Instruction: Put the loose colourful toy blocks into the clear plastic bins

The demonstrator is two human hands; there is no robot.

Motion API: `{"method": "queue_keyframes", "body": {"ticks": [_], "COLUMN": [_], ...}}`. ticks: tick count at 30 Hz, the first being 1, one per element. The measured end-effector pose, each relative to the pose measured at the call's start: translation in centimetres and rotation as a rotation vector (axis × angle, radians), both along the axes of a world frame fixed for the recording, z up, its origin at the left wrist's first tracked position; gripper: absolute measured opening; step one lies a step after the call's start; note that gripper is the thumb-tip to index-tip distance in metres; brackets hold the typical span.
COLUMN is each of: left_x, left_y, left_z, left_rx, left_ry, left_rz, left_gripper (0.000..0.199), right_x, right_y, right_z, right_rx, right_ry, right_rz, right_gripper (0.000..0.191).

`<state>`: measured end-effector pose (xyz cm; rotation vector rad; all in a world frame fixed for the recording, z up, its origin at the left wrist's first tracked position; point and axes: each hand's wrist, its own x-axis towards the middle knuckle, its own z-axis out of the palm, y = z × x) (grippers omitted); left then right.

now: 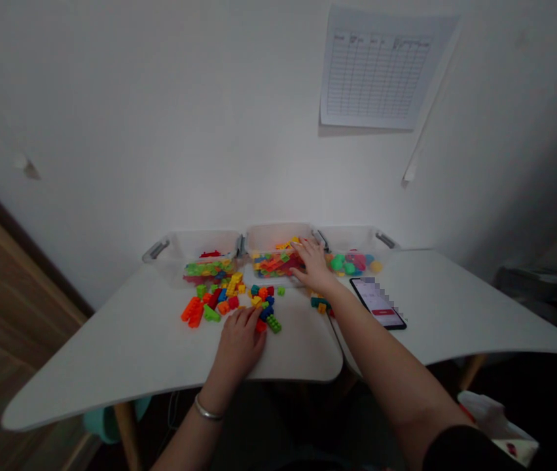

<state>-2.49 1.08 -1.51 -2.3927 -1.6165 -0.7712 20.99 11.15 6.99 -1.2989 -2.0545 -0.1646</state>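
Observation:
My left hand [239, 341] lies low on the table at the near edge of a loose pile of toy building bricks. Its fingers curl forward, and an orange brick [261, 326] sits between its fingertips and thumb. Close by are a green brick [273, 324] and a dark blue brick [267, 313]. Over the right front of the middle clear box [278, 233], my right hand [313, 263] has its fingers spread, with nothing visible in them. Coloured bricks [273, 263] fill the bottom of that box. Beneath the right wrist is a teal and yellow brick piece [321, 305].
A left clear box [199, 240] holds more bricks; a right clear box [349, 237] holds rounded coloured pieces. A phone [379, 304] lies right of my right forearm. Two white tabletops [302, 353] meet at a seam. A printed sheet [379, 72] hangs on the wall.

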Motion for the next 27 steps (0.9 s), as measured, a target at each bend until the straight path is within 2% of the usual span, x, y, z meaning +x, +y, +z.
{"method": "queue_keyframes", "body": {"ticks": [3, 6, 10, 13, 16, 21, 27], "left_x": [0.0, 0.0, -0.1, -0.1, -0.1, 0.0, 0.0], "left_y": [0.0, 0.1, 0.1, 0.1, 0.1, 0.0, 0.0], "left_z": [-0.1, -0.2, -0.4, -0.4, -0.4, -0.4, -0.3], "left_rx": [0.007, 0.019, 0.031, 0.034, 0.037, 0.049, 0.042], "left_ry": [-0.001, 0.001, 0.002, 0.005, 0.003, -0.002, -0.001], "left_rz": [-0.007, -0.014, -0.010, -0.021, -0.025, -0.012, -0.011], "left_gripper": [0.044, 0.044, 0.045, 0.046, 0.045, 0.044, 0.044], "right_x": [-0.7, -1.7, -2.9, -3.3, -3.4, -3.6, -3.7], "right_y": [-1.5, -3.1, -4.4, -4.8, -5.0, -5.0, -5.1], "right_z": [-0.7, -2.7, -6.2, -7.6, -7.8, -7.9, -7.7], "right_rx": [0.113, 0.149, 0.013, -0.109, -0.190, -0.258, -0.286], "right_ry": [0.152, 0.257, 0.194, 0.078, 0.028, -0.015, 0.005], "right_rz": [0.122, 0.184, 0.220, 0.187, 0.145, 0.140, 0.115], "right_gripper": [0.049, 0.034, 0.037, 0.052, 0.062, 0.067, 0.051]}}
